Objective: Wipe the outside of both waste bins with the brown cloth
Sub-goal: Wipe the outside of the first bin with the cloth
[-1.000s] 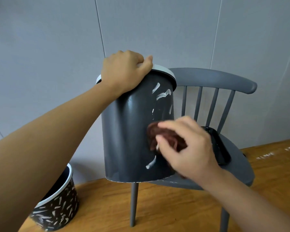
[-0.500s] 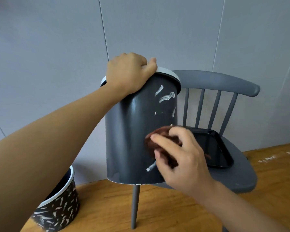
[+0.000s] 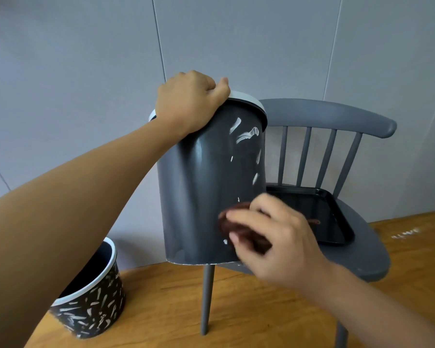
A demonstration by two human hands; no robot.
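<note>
From my remote view: a grey spindle-back chair point(image 3: 332, 114) stands on a wooden floor point(image 3: 261, 310), its curved top rail carried on slim upright spindles and one front leg plainly visible beneath the seat. On the seat I see a shallow black tray point(image 3: 337, 209) with raised edges; a small brownish scrap point(image 3: 313, 221) lies inside it, too small for me to identify. Behind the chair is a pale grey panelled wall point(image 3: 86, 71) with thin seams. Faint white marks point(image 3: 407, 231) show on the floor at right.
</note>
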